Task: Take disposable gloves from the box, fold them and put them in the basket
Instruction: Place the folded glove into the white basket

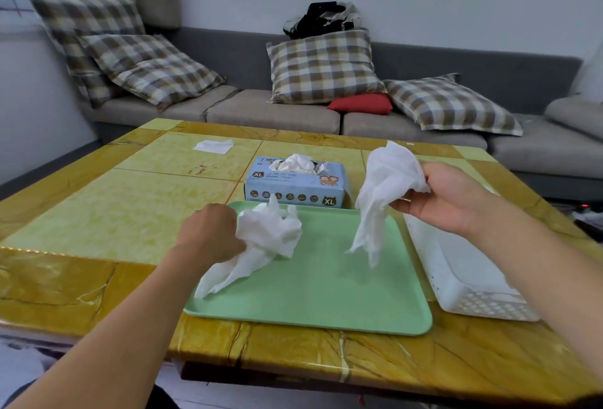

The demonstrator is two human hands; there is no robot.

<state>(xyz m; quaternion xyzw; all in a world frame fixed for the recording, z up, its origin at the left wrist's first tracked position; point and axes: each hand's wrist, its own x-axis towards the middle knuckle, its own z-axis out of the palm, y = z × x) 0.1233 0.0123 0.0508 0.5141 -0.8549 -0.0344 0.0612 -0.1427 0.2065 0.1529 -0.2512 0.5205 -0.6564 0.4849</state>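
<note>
A crumpled, thin white plastic glove (pixel 266 239) lies bunched over the far-left corner of a smooth pale-green plastic tray (pixel 326 284), clutched by the left hand (pixel 208 235). The right hand (pixel 447 196) pinches a second filmy white glove (pixel 385 193), which dangles above the tray's right edge. Behind the tray stands a light-blue cardboard glove box (pixel 295 185), gloves tufting from its top. A white perforated plastic basket (pixel 463 281) sits along the glossy yellow marble-patterned desk (pixel 114 213)'s right edge.

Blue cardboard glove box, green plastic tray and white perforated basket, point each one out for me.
blue cardboard glove box (pixel 295 188), head view, front panel.
green plastic tray (pixel 326 281), head view, bare middle of its floor.
white perforated basket (pixel 483 306), head view, near end wall.
</note>
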